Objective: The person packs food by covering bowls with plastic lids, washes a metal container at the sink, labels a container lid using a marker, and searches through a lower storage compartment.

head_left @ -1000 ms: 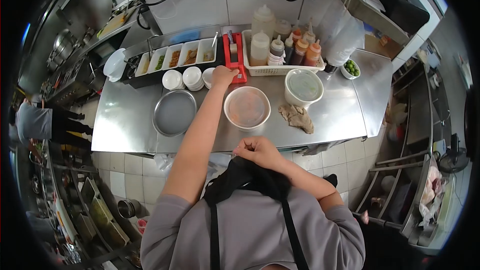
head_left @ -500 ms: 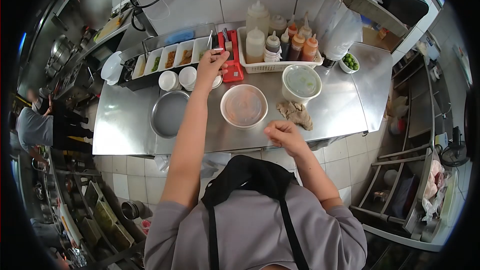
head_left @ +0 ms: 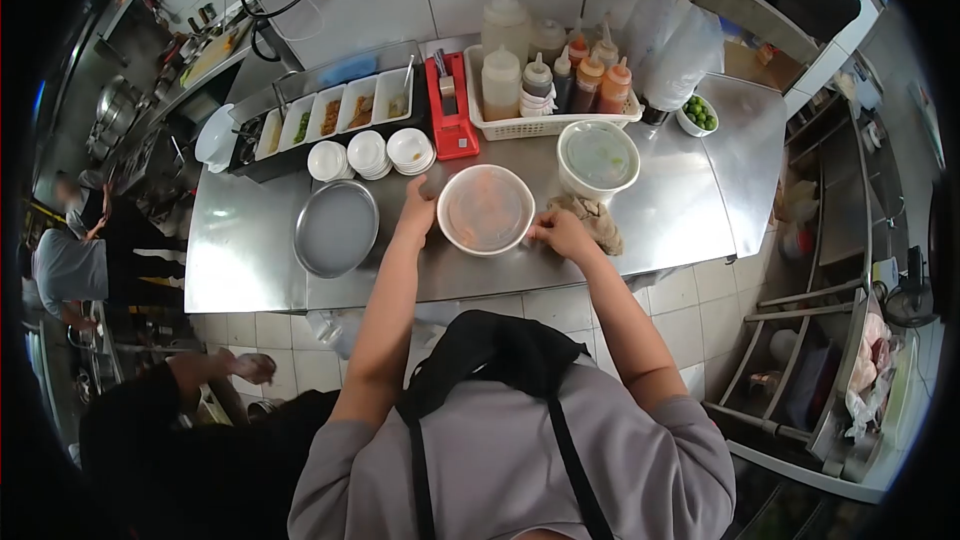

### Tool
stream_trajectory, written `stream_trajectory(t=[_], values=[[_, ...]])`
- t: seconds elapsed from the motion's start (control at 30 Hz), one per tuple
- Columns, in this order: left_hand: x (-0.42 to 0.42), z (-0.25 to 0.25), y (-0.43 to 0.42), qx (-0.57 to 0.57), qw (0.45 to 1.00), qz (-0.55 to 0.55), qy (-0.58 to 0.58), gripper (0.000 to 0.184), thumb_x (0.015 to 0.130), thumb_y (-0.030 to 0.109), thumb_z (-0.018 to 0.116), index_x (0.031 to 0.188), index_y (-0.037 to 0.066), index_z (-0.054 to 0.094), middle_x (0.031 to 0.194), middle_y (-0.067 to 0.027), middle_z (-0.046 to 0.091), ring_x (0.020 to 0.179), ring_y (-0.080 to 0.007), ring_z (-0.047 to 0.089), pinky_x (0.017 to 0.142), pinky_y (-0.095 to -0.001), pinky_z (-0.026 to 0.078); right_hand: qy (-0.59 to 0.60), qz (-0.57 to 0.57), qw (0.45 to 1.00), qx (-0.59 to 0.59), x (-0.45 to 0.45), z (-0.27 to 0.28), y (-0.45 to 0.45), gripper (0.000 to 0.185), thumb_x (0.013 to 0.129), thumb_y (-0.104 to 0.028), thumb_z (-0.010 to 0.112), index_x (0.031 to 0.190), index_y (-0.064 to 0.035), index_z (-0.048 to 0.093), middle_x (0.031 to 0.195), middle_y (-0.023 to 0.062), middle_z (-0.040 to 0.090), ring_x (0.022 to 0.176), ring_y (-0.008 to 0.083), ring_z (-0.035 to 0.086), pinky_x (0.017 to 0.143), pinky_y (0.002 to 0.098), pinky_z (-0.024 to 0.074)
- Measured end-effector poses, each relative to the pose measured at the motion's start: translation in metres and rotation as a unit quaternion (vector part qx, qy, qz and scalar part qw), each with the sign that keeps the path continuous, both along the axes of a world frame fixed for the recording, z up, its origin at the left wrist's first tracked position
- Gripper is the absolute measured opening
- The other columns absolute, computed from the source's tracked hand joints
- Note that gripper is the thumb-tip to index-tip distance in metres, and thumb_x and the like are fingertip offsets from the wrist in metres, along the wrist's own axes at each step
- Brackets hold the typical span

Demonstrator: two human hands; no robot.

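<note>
A white round bowl with a clear lid (head_left: 486,210) stands on the steel counter in front of me, with something orange showing through the lid. My left hand (head_left: 418,210) is at its left rim, fingers partly spread. On the other side, the curled fingers of my right hand (head_left: 562,233) come together at the right rim; what they pinch, if anything, is too small to make out. A second lidded bowl (head_left: 600,156) with green bits inside sits behind my right hand, beside a crumpled brown cloth (head_left: 598,226). The red tape dispenser (head_left: 454,120) stands behind the first bowl.
Sauce bottles fill a white basket (head_left: 555,125) at the back. Stacks of small white dishes (head_left: 368,153) and a grey round tray (head_left: 337,229) lie left, before topping containers (head_left: 330,114). Green limes (head_left: 698,114) sit right. A person in black (head_left: 200,430) is close behind my left side.
My left hand has come back from the tape dispenser to the bowl's left rim. My right hand has moved up to its right rim. A person in black has appeared at lower left.
</note>
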State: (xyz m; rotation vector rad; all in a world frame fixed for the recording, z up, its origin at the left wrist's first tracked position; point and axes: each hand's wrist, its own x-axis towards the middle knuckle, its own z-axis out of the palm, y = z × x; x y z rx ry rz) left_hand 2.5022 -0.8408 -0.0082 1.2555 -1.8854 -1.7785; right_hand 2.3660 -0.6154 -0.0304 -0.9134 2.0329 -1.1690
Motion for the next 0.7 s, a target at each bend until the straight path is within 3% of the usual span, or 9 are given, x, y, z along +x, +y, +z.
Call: stream_trajectory(t=[0.03,0.13,0.23,0.33,0.37,0.47,0.6,0.63,0.7], values=[[0.004,0.008,0.008,0.05,0.999,0.009,-0.017,0.07,0.077,0.012,0.062,0.133,0.012,0.021,0.102,-0.0142,0.055,0.086,-0.0194,0.053,0.073,-0.0311,0.043,0.036,-0.017,0.999,-0.003,-0.001,0.0,0.0,0.041,0.069,-0.038,0.071,0.068,0.0011,0.057,0.059,0.0087,0.055,0.055,0.0171,0.05,0.054,0.0316,0.0397],[0.006,-0.063,-0.007,-0.213,0.977,-0.017,-0.027,0.05,0.079,0.016,0.061,0.122,0.006,0.037,0.098,-0.0144,0.055,0.078,-0.0196,0.055,0.066,-0.0325,0.044,0.084,-0.048,0.995,0.034,0.0,0.008,-0.002,0.043,0.064,-0.036,0.075,0.076,0.0011,0.056,0.066,0.0123,0.058,0.06,0.0212,0.055,0.058,0.0342,0.0425],[0.012,-0.056,0.001,-0.454,0.891,-0.012,-0.012,0.027,0.082,0.021,0.058,0.098,0.0,0.054,0.088,-0.015,0.057,0.072,-0.0175,0.054,0.062,-0.0328,0.043,0.123,-0.079,0.988,0.056,0.012,0.019,-0.001,0.04,0.067,-0.033,0.073,0.079,0.0014,0.056,0.066,0.0123,0.058,0.061,0.0213,0.055,0.059,0.0332,0.0432],[0.016,-0.036,-0.002,-0.288,0.958,0.001,-0.007,0.032,0.085,0.03,0.054,0.081,-0.001,0.061,0.081,-0.0173,0.058,0.075,-0.0173,0.054,0.064,-0.034,0.042,0.024,-0.116,0.992,-0.048,0.025,0.013,0.006,0.035,0.078,-0.032,0.064,0.085,0.002,0.057,0.07,0.0132,0.059,0.064,0.0225,0.057,0.062,0.0331,0.0437],[0.018,-0.025,-0.001,-0.163,0.986,0.026,-0.007,0.052,0.088,0.047,0.043,0.08,0.0,0.063,0.08,-0.017,0.062,0.083,-0.019,0.054,0.073,-0.0345,0.04,-0.069,-0.141,0.98,-0.118,0.032,0.009,0.007,0.036,0.082,-0.033,0.058,0.087,0.0026,0.057,0.073,0.0142,0.06,0.068,0.0234,0.057,0.065,0.0332,0.0439],[0.014,-0.047,-0.006,0.059,0.99,0.003,0.127,0.072,0.087,0.06,0.029,0.095,-0.003,0.062,0.097,-0.0173,0.061,0.095,-0.0215,0.053,0.085,-0.0329,0.037,-0.157,-0.15,0.964,-0.154,0.046,-0.001,-0.008,0.044,0.09,-0.037,0.042,0.099,0.0038,0.055,0.086,0.0167,0.06,0.083,0.0257,0.057,0.076,0.0338,0.0419],[0.022,0.036,0.051,0.009,0.993,-0.063,0.1,0.083,0.086,0.064,0.024,0.126,-0.007,0.038,0.125,-0.0181,0.045,0.119,-0.0221,0.037,0.099,-0.0307,0.026,-0.178,-0.168,0.96,-0.134,0.065,0.014,-0.025,0.057,0.092,-0.045,0.033,0.116,0.0049,0.047,0.111,0.0191,0.054,0.105,0.0264,0.048,0.093,0.0328,0.0331],[0.017,-0.018,0.026,0.043,0.984,-0.056,0.163,0.076,0.087,0.062,0.022,0.122,-0.001,0.044,0.121,-0.0138,0.049,0.114,-0.0208,0.043,0.1,-0.0332,0.027,-0.212,-0.19,0.945,-0.163,0.064,0.005,-0.027,0.057,0.092,-0.045,0.033,0.118,0.0053,0.044,0.114,0.0183,0.052,0.107,0.0253,0.047,0.094,0.0321,0.0317],[0.02,0.014,0.04,0.119,0.97,-0.05,0.204,0.061,0.09,0.053,0.028,0.116,0.001,0.047,0.114,-0.0111,0.053,0.106,-0.0189,0.048,0.096,-0.0325,0.032,-0.279,-0.228,0.908,-0.215,0.061,-0.015,-0.03,0.059,0.092,-0.045,0.035,0.122,0.0059,0.04,0.121,0.0168,0.047,0.111,0.0232,0.044,0.097,0.0308,0.029]])
